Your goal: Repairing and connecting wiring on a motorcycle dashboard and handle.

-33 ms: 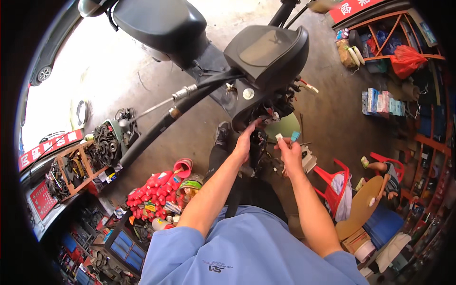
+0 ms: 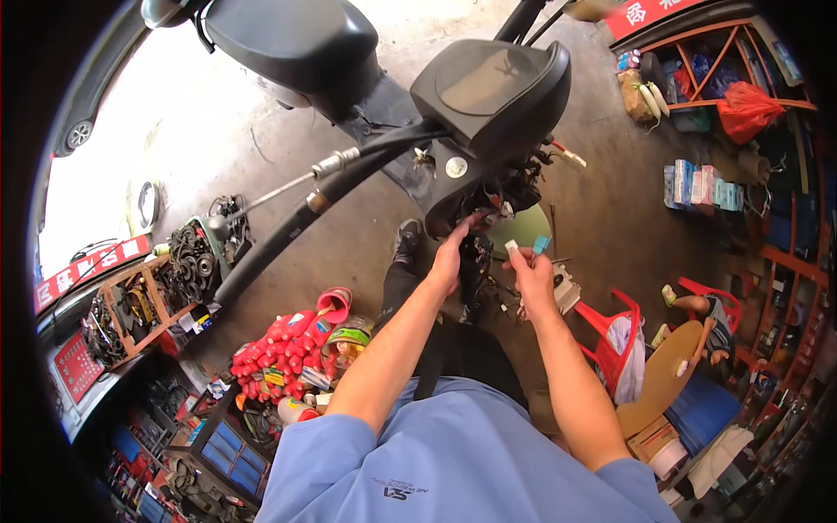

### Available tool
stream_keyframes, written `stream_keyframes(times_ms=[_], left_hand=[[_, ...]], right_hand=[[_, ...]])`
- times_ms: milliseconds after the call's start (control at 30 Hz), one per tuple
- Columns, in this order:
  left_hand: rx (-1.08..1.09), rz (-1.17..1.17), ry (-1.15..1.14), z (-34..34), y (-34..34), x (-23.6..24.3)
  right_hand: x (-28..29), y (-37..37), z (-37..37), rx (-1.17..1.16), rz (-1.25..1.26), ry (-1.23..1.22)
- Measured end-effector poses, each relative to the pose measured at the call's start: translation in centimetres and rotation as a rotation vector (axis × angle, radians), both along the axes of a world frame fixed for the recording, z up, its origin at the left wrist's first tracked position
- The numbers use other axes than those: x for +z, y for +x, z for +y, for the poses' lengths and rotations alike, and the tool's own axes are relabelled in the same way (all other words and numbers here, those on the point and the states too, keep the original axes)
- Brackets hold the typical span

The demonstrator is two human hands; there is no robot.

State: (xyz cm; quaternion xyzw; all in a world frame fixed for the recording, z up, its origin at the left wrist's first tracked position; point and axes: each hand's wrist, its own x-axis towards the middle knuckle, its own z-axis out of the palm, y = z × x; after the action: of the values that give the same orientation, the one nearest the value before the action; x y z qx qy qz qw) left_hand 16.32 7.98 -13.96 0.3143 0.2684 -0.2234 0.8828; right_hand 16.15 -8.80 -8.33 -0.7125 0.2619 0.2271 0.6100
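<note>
Nearest is the wearer's blue shirt (image 2: 436,453), with two bare arms stretching from it over the floor (image 2: 602,235). The right hand (image 2: 532,277) is drawn in narrow, thumb and fingers pinching a small white connector (image 2: 512,248); a blue connector (image 2: 541,245) sticks up just beside it at the same fingers. The left hand (image 2: 446,261) reaches up to the dark wiring (image 2: 501,196) under the front of the scooter (image 2: 488,96); its fingertips are partly hidden, so whether it grips anything I cannot tell.

Toward the floor's left edge sits a heap of red pieces (image 2: 279,353) with a pink bucket (image 2: 335,305) touching it. Toward the right edge stands a red chair (image 2: 617,344) with a pale cloth over it. The scooter rises over the middle of the floor, its black seat (image 2: 292,39) farther off. Stacked boxes (image 2: 702,187) line the right edge; near the far right corner hangs a red bag (image 2: 748,113). By the far left corner stands a car (image 2: 87,122).
</note>
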Motion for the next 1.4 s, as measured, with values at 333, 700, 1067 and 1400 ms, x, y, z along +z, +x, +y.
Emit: stream_keyframes(times_ms=[333, 700, 1067, 1400], left_hand=[[-0.012, 0.075, -0.155, -1.2, 0.9, -1.2], [-0.004, 0.048, -0.209, -1.3, 1.7, -1.1], [-0.056, 0.039, -0.233, -1.6, 1.6, -0.7], [-0.088, -0.074, -0.107, -2.2, 1.7, -1.1]], right_hand=[[-2.2, 2.1, 0.5, 0.119, -0.125, -0.244], [-3.8, 2.4, 1.3, 0.175, -0.215, -0.479], [-3.8, 1.9, 0.9, 0.092, -0.168, -0.479], [-3.2, 2.1, 0.7, 0.090, -0.180, -0.552]])
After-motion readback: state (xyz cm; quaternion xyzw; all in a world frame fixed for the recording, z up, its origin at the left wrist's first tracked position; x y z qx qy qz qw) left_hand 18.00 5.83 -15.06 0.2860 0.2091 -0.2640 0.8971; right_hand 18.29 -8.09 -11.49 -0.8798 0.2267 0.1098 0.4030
